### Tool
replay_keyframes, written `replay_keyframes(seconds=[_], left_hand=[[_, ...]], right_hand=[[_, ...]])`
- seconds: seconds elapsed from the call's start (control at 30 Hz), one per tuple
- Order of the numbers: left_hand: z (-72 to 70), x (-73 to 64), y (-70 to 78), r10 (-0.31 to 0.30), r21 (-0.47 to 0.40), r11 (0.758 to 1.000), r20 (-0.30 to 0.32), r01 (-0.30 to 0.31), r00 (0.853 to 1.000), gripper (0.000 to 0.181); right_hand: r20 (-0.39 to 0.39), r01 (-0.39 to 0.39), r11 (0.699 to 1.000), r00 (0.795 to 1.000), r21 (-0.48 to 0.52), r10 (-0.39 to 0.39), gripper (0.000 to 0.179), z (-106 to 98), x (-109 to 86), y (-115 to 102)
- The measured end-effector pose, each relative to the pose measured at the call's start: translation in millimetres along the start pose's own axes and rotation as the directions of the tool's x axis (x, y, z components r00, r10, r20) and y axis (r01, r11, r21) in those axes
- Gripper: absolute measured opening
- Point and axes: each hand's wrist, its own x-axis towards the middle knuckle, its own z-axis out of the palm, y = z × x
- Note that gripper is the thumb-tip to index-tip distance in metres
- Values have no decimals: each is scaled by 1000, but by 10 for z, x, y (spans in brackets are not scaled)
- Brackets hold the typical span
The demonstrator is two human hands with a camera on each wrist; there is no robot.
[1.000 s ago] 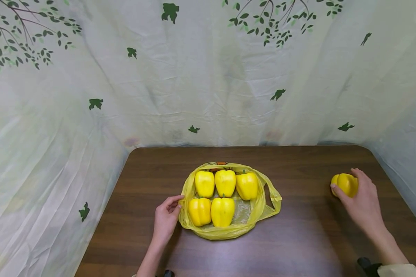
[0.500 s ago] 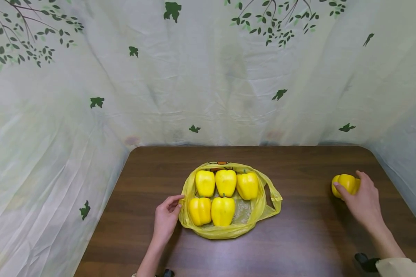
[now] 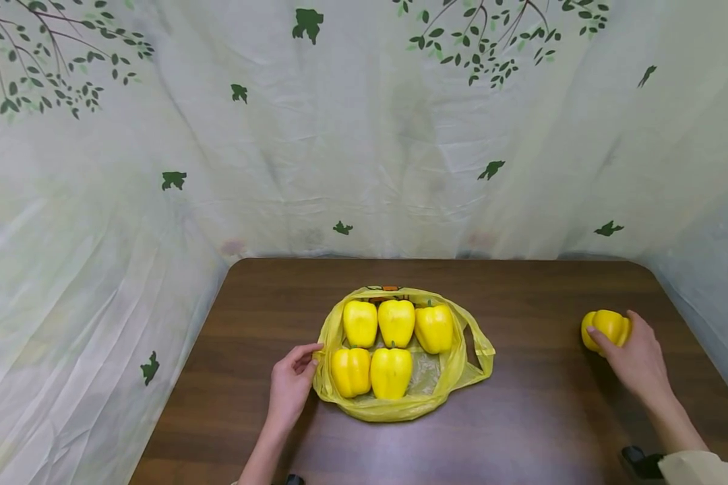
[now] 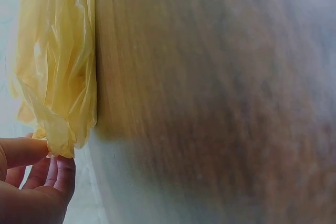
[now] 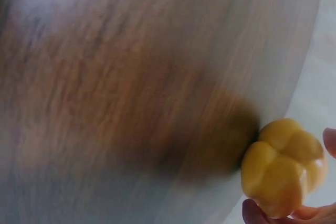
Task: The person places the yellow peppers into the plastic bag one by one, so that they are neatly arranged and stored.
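A yellow plastic bag (image 3: 415,407) lies open on the table near its middle, with several yellow bell peppers (image 3: 390,372) standing in it in two rows. My left hand (image 3: 290,385) pinches the bag's left edge between thumb and fingers; the left wrist view shows the bunched plastic (image 4: 58,66) at the fingertips. Far to the right, my right hand (image 3: 638,355) has its thumb and fingers around a separate yellow bell pepper (image 3: 603,329). In the right wrist view, fingertips touch that pepper's lower side, and the palm is out of frame.
The brown wooden table (image 3: 522,417) has rounded far corners. A pale curtain (image 3: 388,168) with leaf prints hangs behind it and along both sides. One bag handle (image 3: 484,353) spreads out to the right on the tabletop.
My right hand has shifted slightly right, its thumb sliding back from the pepper's left edge. The pepper has hardly moved. The left hand and the bag stay as they were.
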Motion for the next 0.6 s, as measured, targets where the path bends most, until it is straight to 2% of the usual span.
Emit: replay_keyframes(seconds=[0.3,0.6], left_hand=[[9,-2,-12,-3,-4,1000,-7,3,1000,25],[-4,5,-91,49,-13,999,-9,-49,999,23]], right_hand=[[22,-62,998,998,-24,63,93,-23,8,49],[0,-115,993,993,4,115,100,-8,-1,34]])
